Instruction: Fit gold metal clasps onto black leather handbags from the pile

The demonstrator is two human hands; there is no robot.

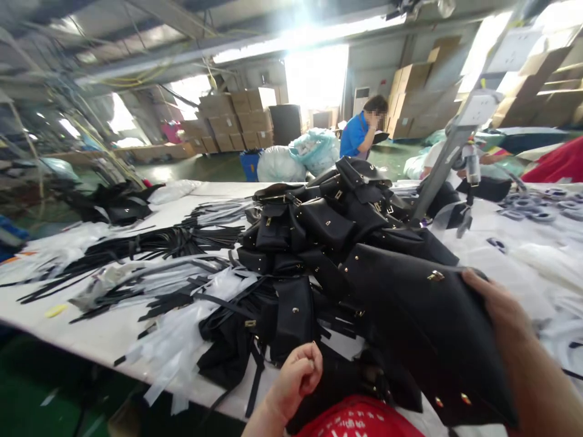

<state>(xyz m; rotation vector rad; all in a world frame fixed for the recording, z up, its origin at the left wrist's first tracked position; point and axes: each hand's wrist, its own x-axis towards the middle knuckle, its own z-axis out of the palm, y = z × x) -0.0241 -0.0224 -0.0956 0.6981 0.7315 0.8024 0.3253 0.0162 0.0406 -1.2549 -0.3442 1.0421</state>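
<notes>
My right hand (503, 306) grips the upper right edge of a large black leather bag (423, 315), its thumb on the front near a gold clasp. Gold studs show at the bag's lower edge, and it is tilted against a heap of smaller black bags (328, 221) with gold fittings. My left hand (303, 371) is closed with the fingers curled, low in front of the heap. A tiny shiny spot shows at its fingertips, too small to name. Just beyond it lies a black bag flap (295, 309) with a gold stud.
Bundles of black straps (177, 240) and white strips (170, 340) cover the left of the white table (31, 312). A grey metal post (439, 164) with sockets rises at the right, near rolls (531, 206). Behind the table, a person in blue (354, 136) sits near bulging sacks (280, 164).
</notes>
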